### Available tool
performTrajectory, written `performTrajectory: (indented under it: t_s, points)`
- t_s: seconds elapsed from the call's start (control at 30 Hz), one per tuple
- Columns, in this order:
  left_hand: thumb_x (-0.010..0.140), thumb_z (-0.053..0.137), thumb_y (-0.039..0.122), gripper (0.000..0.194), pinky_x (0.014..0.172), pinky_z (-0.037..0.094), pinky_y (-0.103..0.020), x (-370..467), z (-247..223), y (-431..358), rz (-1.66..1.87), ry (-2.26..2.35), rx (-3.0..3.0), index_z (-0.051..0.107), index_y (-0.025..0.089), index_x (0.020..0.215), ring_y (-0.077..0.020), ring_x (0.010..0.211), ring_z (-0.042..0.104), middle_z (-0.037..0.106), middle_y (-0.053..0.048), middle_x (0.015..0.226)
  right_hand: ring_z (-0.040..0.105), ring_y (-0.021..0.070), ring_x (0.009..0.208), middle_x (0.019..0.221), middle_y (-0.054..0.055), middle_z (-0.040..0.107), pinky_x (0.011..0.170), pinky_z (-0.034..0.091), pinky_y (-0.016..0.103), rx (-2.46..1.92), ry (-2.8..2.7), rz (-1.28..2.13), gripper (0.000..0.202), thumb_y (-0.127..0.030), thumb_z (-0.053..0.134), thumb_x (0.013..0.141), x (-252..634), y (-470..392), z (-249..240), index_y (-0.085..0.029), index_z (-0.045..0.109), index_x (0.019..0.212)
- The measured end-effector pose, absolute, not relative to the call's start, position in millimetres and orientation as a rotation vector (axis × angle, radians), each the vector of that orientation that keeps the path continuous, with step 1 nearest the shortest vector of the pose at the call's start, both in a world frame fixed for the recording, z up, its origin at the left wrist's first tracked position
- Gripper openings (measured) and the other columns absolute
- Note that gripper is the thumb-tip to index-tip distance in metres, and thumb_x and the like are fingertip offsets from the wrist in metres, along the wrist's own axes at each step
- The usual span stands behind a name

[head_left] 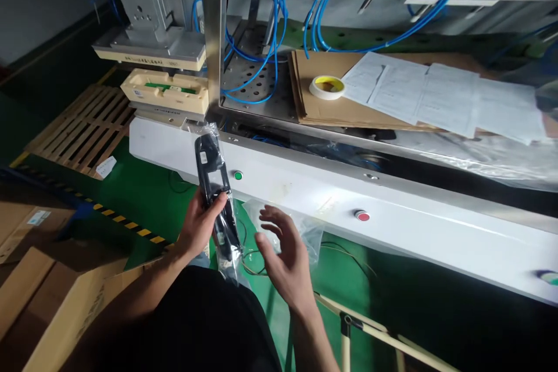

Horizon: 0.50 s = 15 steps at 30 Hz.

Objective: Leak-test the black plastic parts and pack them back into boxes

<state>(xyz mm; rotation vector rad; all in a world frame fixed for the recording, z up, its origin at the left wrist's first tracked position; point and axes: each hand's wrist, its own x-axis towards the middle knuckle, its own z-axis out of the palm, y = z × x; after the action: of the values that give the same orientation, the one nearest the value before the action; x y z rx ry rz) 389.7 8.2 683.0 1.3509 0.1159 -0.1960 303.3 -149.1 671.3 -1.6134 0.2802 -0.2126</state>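
My left hand (204, 222) grips a long black plastic part (211, 160) sealed in a clear plastic bag, its thumb lying across the middle. The part is held upright at a slight tilt, its upper end in front of the white machine front. To the right of it, my right hand (283, 250) is raised with fingers apart and holds nothing. Behind the right hand hangs a clear plastic bag (313, 238) below the white panel (300, 186). Beyond the held part sits a cream fixture (165, 93) with a green insert, under a press head (150, 49).
A tape roll (326, 87) and several paper sheets (449, 93) lie on cardboard (311, 107). The white panel carries a green button (238, 175) and a red button (362, 216). Cardboard boxes (70, 302) and a pallet (81, 128) are at left, a cream tube frame (370, 328) at lower right.
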Motion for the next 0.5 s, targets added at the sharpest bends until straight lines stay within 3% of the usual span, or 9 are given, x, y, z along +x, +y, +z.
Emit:
performTrajectory:
  t_s: [0.1, 0.23, 0.4, 0.5]
  points:
    - [0.085, 0.082, 0.058, 0.044, 0.082, 0.054, -0.026, 384.5, 680.7, 9.2, -0.241, 0.080, 1.307, 0.075, 0.021, 0.108, -0.0174, 0.093, 0.069, 0.076, -0.002, 0.100, 0.065, 0.0215, 0.089, 0.101, 0.008, 0.069, 0.077, 0.056, 0.033, -1.624, 0.217, -0.111, 0.045, -0.055, 0.071, 0.095, 323.7, -135.7, 683.7, -0.022, 0.066, 0.126]
    - [0.084, 0.083, 0.060, 0.046, 0.074, 0.053, -0.025, 385.8, 672.3, 14.8, -0.311, 0.112, 1.246, 0.075, 0.020, 0.105, -0.0163, 0.083, 0.067, 0.074, -0.002, 0.090, 0.054, 0.0149, 0.069, 0.080, 0.002, 0.063, 0.063, 0.046, 0.029, -1.528, 0.277, -0.063, 0.045, -0.063, 0.067, 0.096, 335.6, -119.0, 681.6, -0.019, 0.071, 0.104]
    - [0.082, 0.084, 0.060, 0.047, 0.087, 0.056, -0.029, 390.1, 667.4, 22.6, -0.360, 0.064, 1.189, 0.078, 0.019, 0.105, -0.0211, 0.097, 0.072, 0.078, -0.005, 0.097, 0.041, 0.0115, 0.061, 0.072, -0.001, 0.053, 0.055, 0.036, 0.027, -1.419, 0.440, -0.121, 0.051, -0.070, 0.068, 0.092, 330.2, -106.0, 672.7, -0.018, 0.067, 0.090]
    - [0.077, 0.087, 0.064, 0.053, 0.084, 0.059, -0.034, 387.9, 669.9, 23.8, -0.408, 0.125, 1.101, 0.079, 0.019, 0.103, -0.0244, 0.091, 0.075, 0.079, -0.005, 0.091, 0.037, 0.0112, 0.061, 0.071, -0.003, 0.050, 0.053, 0.032, 0.026, -1.351, 0.444, -0.096, 0.051, -0.071, 0.069, 0.090, 327.5, -104.5, 670.2, -0.020, 0.063, 0.089]
